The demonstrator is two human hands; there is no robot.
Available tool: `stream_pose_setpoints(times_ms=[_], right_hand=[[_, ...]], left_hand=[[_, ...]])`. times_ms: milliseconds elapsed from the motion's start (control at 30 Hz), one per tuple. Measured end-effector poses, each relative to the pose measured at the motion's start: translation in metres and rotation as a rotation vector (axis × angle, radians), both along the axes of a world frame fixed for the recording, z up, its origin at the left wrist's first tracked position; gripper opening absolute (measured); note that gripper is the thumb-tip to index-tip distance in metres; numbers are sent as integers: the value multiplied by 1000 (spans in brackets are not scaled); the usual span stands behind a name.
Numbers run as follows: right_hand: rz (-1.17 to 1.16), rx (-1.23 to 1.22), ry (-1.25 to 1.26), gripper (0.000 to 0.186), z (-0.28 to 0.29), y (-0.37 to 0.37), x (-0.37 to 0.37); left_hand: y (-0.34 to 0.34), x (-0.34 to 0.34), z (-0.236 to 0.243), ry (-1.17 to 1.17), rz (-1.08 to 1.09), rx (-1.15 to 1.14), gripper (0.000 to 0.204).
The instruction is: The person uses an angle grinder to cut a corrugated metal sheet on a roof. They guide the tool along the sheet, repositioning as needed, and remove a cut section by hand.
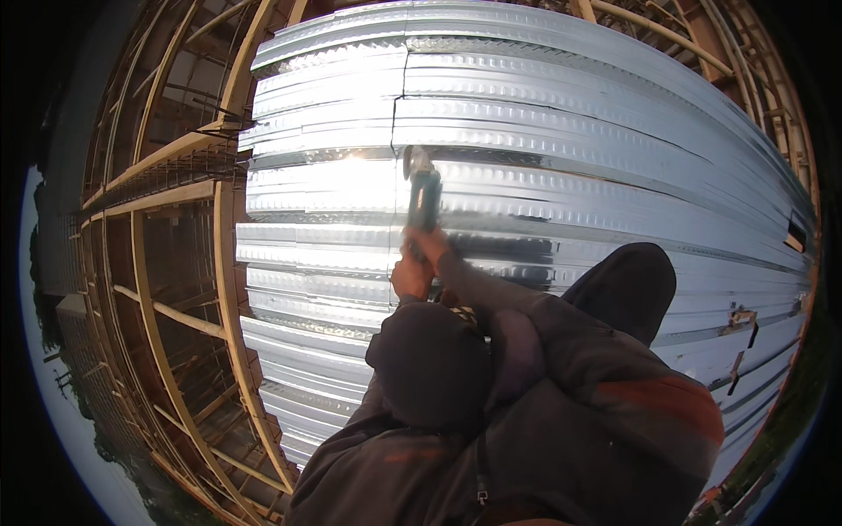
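An angle grinder (424, 197) with a dark teal body and a disc at its far end is held over ribbed silver metal decking (570, 123), beside a thin dark line crossing the panels. My right hand (430, 241) is wrapped round the grinder's body. My left hand (409, 276) grips the tool just behind and left of it. The disc is blurred, so I cannot tell whether it touches the metal. Below my hands, a dark rounded shape (430, 364) in front of my body hides part of the decking.
Along the left, beside the decking's edge, timber framing (224, 289) surrounds open gaps with poles below, and a rebar cage (175, 167) runs between beams. More timber (658, 39) lies past the far edge. Small loose pieces (741, 329) lie on the decking at right, beyond my bent leg.
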State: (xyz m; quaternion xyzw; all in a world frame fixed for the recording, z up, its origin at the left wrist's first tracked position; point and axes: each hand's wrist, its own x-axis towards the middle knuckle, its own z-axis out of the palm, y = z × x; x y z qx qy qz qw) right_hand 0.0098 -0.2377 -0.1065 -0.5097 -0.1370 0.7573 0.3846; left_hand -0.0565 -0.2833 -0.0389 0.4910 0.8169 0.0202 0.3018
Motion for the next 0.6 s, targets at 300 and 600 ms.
stream_pose_setpoints(times_ms=[300, 600], right_hand=[[18, 9, -72, 45, -13, 11, -3], [4, 17, -112, 55, -7, 13, -6]], left_hand=[[8, 0, -7, 33, -39, 38, 68], [11, -1, -7, 72, -53, 6, 64]])
